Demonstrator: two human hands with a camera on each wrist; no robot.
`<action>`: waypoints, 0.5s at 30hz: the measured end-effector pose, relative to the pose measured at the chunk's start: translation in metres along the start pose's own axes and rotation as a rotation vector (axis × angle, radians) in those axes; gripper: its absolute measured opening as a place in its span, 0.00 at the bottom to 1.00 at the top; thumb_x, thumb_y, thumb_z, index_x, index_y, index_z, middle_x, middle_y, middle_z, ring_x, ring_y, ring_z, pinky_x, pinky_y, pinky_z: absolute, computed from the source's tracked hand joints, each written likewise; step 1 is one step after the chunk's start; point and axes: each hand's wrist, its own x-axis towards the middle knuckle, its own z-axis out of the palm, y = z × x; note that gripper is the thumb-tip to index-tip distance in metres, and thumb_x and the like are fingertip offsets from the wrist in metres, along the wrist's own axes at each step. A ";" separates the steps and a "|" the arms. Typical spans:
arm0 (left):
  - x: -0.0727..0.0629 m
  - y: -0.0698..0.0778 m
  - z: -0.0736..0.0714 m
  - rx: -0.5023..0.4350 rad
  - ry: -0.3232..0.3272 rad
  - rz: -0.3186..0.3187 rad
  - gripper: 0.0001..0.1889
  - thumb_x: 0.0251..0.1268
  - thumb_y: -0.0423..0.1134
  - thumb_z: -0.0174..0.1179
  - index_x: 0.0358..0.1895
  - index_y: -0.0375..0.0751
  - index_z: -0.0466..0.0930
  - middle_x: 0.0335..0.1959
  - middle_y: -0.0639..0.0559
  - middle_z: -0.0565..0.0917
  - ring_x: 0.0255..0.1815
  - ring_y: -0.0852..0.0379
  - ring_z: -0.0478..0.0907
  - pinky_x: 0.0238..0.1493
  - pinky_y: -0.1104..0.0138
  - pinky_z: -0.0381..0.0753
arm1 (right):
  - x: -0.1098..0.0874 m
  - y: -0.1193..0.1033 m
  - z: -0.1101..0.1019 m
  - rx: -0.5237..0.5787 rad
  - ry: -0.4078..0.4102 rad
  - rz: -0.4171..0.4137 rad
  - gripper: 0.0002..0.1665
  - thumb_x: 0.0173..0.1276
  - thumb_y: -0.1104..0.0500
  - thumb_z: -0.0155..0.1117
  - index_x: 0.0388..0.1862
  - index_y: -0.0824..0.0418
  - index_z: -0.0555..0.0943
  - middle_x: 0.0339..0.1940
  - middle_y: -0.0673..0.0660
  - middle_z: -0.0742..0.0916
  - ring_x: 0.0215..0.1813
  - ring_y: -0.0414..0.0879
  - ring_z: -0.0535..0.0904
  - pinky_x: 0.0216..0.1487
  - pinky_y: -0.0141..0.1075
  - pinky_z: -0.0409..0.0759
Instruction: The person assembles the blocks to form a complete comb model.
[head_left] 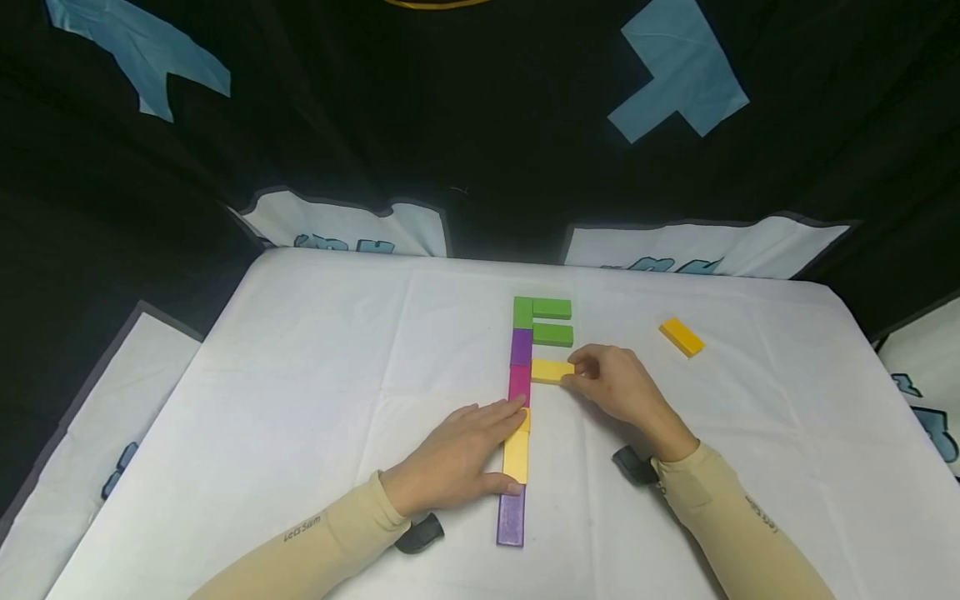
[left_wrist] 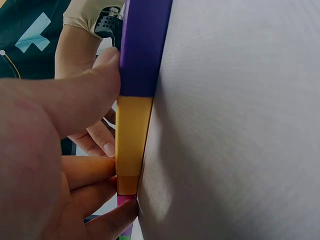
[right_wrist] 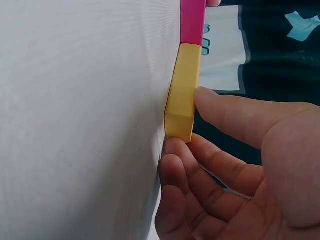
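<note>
A straight column of coloured blocks lies on the white-covered table. From far to near come a green block (head_left: pixel 522 312), a purple block (head_left: pixel 521 346), a magenta block (head_left: pixel 519 385), yellow pieces (head_left: pixel 516 458) and a lighter purple block (head_left: pixel 511 521). My left hand (head_left: pixel 465 454) rests along the column's left side, fingertips at the magenta and yellow pieces, thumb by the near purple block. My right hand (head_left: pixel 621 385) pinches the right end of a yellow block (right_wrist: pixel 184 90). That block's other end meets the magenta one, sticking out sideways from the column.
Two green blocks (head_left: pixel 552 309) extend rightward from the column's far end. A loose orange-yellow block (head_left: pixel 682 337) lies at the right of the table (head_left: pixel 300 350). Dark cloth (head_left: pixel 450 125) with pale blue patches hangs behind the far edge.
</note>
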 end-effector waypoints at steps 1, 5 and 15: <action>0.000 0.000 0.000 0.000 -0.001 -0.001 0.48 0.60 0.62 0.66 0.78 0.39 0.60 0.81 0.52 0.55 0.80 0.54 0.55 0.77 0.50 0.56 | 0.000 0.000 0.000 0.002 -0.001 0.000 0.21 0.63 0.54 0.75 0.51 0.64 0.85 0.36 0.54 0.87 0.38 0.48 0.78 0.40 0.40 0.80; 0.000 -0.001 0.001 -0.005 -0.001 -0.003 0.48 0.61 0.62 0.66 0.78 0.39 0.60 0.81 0.52 0.55 0.80 0.54 0.55 0.77 0.51 0.56 | 0.000 0.002 -0.002 0.017 -0.007 0.012 0.22 0.64 0.54 0.74 0.53 0.64 0.84 0.37 0.54 0.87 0.39 0.48 0.78 0.43 0.41 0.81; 0.001 0.000 0.002 -0.014 -0.002 -0.002 0.48 0.61 0.62 0.66 0.78 0.39 0.59 0.81 0.52 0.55 0.80 0.53 0.54 0.78 0.51 0.54 | -0.006 0.021 -0.036 0.101 0.045 0.014 0.25 0.68 0.51 0.70 0.59 0.63 0.81 0.45 0.59 0.88 0.47 0.54 0.82 0.44 0.44 0.81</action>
